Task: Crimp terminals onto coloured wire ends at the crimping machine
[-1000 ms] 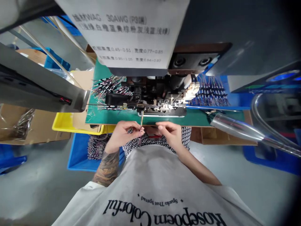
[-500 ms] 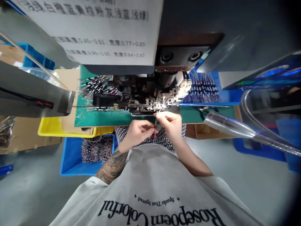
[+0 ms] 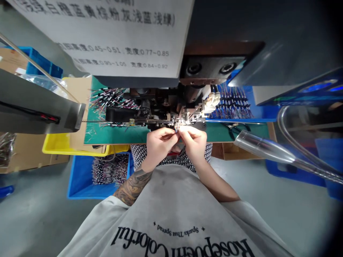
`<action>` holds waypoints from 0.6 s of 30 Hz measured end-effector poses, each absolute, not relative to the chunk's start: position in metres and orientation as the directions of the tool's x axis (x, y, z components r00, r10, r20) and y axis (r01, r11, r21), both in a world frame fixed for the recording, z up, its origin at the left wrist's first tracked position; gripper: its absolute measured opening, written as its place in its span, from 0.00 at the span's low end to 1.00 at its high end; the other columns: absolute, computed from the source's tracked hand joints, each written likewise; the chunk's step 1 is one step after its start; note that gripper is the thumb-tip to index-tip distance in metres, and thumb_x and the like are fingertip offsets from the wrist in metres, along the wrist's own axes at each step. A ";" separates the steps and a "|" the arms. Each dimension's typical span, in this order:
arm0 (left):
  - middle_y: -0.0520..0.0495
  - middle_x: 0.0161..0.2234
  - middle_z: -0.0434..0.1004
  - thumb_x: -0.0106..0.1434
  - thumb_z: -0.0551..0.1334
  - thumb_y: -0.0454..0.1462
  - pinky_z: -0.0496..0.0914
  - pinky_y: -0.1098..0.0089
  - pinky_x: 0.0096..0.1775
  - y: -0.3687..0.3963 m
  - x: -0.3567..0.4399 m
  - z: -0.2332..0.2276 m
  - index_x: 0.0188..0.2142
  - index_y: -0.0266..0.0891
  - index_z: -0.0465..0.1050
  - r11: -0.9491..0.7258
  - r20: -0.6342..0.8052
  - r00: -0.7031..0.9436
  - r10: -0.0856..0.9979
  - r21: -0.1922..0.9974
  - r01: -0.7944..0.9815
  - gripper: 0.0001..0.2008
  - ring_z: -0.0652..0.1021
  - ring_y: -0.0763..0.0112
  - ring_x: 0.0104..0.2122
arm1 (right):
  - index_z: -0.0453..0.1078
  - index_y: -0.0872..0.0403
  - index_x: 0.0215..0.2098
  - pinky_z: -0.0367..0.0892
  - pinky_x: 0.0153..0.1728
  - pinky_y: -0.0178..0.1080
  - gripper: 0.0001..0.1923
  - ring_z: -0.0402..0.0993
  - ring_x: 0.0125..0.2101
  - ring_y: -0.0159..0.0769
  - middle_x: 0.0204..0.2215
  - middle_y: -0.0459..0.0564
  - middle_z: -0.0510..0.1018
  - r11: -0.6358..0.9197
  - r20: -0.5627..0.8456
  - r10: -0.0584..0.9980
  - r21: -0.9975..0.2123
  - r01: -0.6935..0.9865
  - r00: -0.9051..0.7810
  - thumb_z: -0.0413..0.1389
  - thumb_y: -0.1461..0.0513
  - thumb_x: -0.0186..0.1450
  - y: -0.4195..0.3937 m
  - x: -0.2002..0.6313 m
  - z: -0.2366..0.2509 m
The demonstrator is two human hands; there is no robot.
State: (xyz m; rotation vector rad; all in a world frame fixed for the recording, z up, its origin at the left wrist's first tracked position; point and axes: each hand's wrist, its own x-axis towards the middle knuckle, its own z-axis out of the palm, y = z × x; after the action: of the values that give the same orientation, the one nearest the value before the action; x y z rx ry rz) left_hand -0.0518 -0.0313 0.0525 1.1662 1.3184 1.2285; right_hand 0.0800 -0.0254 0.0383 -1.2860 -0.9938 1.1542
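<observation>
Thin coloured wires [image 3: 177,129] stick up between my fingertips, right at the front of a metal crimping machine [image 3: 184,116]. My left hand [image 3: 160,142] pinches them from the left, fingers closed. From the other side my right hand [image 3: 193,141] grips the same wires, its thumb and forefinger pressed together. The fingertips of both hands nearly meet. A strip of small terminals [image 3: 157,119] runs along the machine from the left. The lower part of the wires is hidden behind my hands.
Loose wire bundles [image 3: 115,98] lie on the green mat [image 3: 128,135] at left. A blue tray [image 3: 264,112] at right holds rows of wires. A clear tube [image 3: 262,146] juts in from the right. Blue bin [image 3: 80,189] and yellow tray [image 3: 61,146] stand left.
My left hand has moved up and slightly right, close beside my right hand at the machine's front. The wire tips now show fanned between the fingertips.
</observation>
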 end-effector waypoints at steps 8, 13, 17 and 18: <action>0.47 0.30 0.87 0.58 0.75 0.38 0.82 0.71 0.30 -0.030 -0.050 0.054 0.30 0.39 0.83 -0.005 0.003 -0.117 0.993 1.000 -0.017 0.06 0.86 0.67 0.28 | 0.79 0.54 0.23 0.58 0.24 0.35 0.19 0.59 0.22 0.27 0.18 0.43 0.69 -0.104 -0.121 0.984 -0.987 -0.126 0.133 0.63 0.52 0.67 -0.019 0.078 0.047; 0.49 0.28 0.86 0.60 0.75 0.39 0.80 0.73 0.30 -0.031 -0.054 0.054 0.30 0.40 0.83 -0.023 0.028 -0.138 0.990 0.999 0.038 0.06 0.85 0.70 0.27 | 0.80 0.53 0.23 0.62 0.26 0.35 0.19 0.60 0.22 0.27 0.18 0.43 0.70 -0.107 -0.131 0.979 -0.982 -0.154 0.154 0.64 0.52 0.68 -0.018 0.076 0.049; 0.50 0.28 0.86 0.60 0.74 0.40 0.80 0.73 0.31 -0.031 -0.055 0.054 0.29 0.40 0.83 0.017 -0.009 -0.154 0.988 0.999 0.049 0.07 0.84 0.70 0.27 | 0.85 0.53 0.29 0.61 0.25 0.35 0.15 0.59 0.21 0.27 0.17 0.42 0.68 -0.119 -0.146 0.976 -0.979 -0.166 0.162 0.64 0.52 0.67 -0.019 0.074 0.048; 0.50 0.28 0.86 0.60 0.74 0.40 0.80 0.73 0.32 -0.030 -0.055 0.054 0.29 0.40 0.83 0.023 -0.016 -0.156 0.988 0.999 0.045 0.07 0.84 0.70 0.27 | 0.85 0.53 0.30 0.60 0.24 0.35 0.16 0.58 0.21 0.27 0.17 0.42 0.67 -0.127 -0.153 0.976 -0.978 -0.166 0.157 0.64 0.52 0.67 -0.020 0.074 0.048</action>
State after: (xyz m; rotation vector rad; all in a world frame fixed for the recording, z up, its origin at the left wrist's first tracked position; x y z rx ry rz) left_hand -0.0547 -0.0303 0.0540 1.1518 1.3680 1.2860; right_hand 0.0742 -0.0202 0.0479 -1.2694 -0.9000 1.2528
